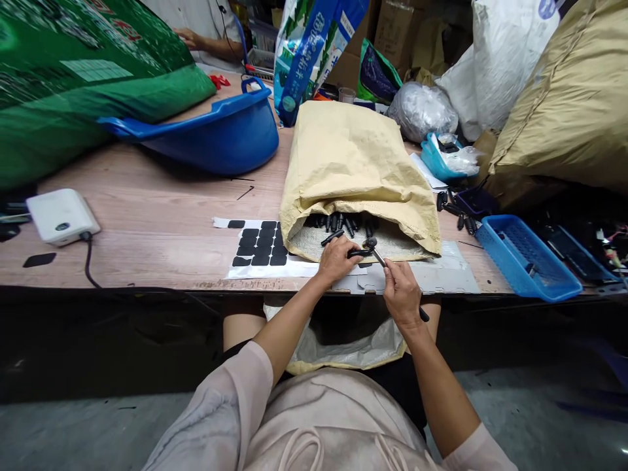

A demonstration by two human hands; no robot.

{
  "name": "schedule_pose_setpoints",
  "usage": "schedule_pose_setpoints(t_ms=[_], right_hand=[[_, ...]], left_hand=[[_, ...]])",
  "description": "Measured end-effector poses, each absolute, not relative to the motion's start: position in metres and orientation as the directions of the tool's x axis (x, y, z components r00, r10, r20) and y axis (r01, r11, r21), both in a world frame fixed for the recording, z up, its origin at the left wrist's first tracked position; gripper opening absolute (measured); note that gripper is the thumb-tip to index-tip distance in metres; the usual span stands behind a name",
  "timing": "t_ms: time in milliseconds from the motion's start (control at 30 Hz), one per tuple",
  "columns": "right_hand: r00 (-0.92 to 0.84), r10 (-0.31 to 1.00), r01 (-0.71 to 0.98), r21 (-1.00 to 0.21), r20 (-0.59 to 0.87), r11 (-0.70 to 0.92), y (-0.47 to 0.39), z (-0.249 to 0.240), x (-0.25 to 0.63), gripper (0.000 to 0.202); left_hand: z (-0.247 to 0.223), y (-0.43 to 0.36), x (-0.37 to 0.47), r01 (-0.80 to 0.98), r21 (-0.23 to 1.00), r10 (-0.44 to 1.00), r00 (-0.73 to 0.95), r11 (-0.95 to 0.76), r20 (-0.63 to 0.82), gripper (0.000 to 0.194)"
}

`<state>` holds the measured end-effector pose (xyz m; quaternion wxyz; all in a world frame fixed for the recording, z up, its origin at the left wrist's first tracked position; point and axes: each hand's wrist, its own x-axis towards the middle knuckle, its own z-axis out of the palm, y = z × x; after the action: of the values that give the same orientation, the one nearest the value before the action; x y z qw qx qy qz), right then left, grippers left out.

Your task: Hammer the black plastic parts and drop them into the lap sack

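My left hand (337, 260) is closed on a small black part (360, 252) at the mouth of a yellow sack (353, 150). Another black piece (332, 237) lies at its fingertips. In my right hand (402, 293) is a small hammer (377, 255) with a metal shaft; its dark head is at the right end of the held part. Several black parts (349, 226) lie inside the sack's open mouth. Left of the sack, a white sheet (235, 271) carries black rounded stickers (263, 243).
A blue basin (220, 134) and green sack (98, 72) stand at left, near a white box (63, 217). At right are a blue basket (530, 258) and stuffed bags (569, 104). An open sack (353, 353) hangs at my lap. A person's arm (213, 46) shows behind.
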<state>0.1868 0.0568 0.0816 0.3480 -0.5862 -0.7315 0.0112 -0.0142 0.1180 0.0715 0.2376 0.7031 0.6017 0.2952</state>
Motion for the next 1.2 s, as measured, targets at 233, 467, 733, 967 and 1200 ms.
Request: schedule_pose_setpoints(t_ms=[233,467,733,967,1200], right_hand=[[-0.06,0.857,0.822,-0.462,0.512,0.333,0.054,0.09,0.18,0.039],[-0.132,0.899,0.839,-0.436,0.419,0.326,0.057,0.086,0.176,0.038],[-0.065,0.891,0.928,-0.301,0.45,0.22,0.115,0.083,0.218,0.032],[0.013,0.894,0.962,-0.25,0.447,0.112,0.124,0.061,0.229,0.028],[0.047,0.899,0.956,-0.281,0.436,0.086,0.119,0.063,0.223,0.028]], left_hand=[[0.072,0.118,-0.014,0.691,0.704,0.986,0.103,-0.164,0.129,0.015],[0.076,0.115,-0.012,0.63,0.772,0.995,0.019,-0.085,0.094,0.053],[0.072,0.118,-0.014,0.666,0.731,0.988,0.078,-0.15,0.131,0.036],[0.067,0.119,-0.014,0.704,0.683,0.98,0.121,-0.197,0.158,0.018],[0.077,0.098,-0.014,0.699,0.63,0.941,0.234,-0.338,0.246,0.018]])
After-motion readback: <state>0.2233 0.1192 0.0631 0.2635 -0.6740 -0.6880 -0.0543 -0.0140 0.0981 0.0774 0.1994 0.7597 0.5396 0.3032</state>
